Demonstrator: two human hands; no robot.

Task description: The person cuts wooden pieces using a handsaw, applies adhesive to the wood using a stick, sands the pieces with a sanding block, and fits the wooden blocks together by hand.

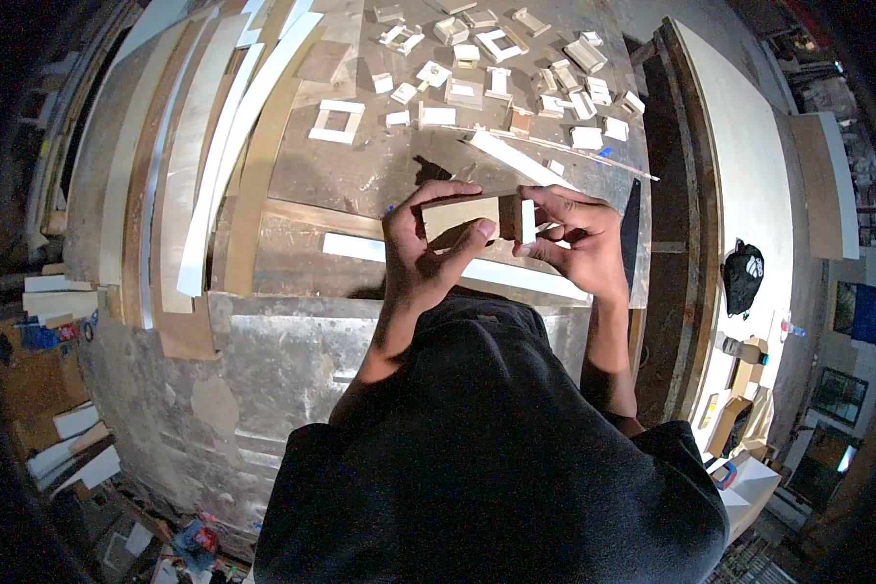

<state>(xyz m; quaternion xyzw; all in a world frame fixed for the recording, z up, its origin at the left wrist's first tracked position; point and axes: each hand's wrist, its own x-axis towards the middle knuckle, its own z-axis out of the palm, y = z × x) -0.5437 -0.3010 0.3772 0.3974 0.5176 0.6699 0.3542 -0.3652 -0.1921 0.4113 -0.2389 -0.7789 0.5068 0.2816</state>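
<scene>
Counter (360,185): long strips (204,175) along left side, one end past near edge. Frame (331,136) right of strips. Small assemblies (584,55) scattered over far right part; thin stick (594,156) slanting before them. Crosswise strip (360,247) near front edge. Block (462,222) above, between left hand (428,234) and right hand (584,234). Side counter (749,165) right, past gap; bag (745,277) on it.

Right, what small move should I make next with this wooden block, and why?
I'd probably check that the white-edged end piece sits square to the wooden block: the right hand pinches it upright by the block's right end, while the left hand steadies the block. Whether the two pieces touch is hard to tell.
</scene>
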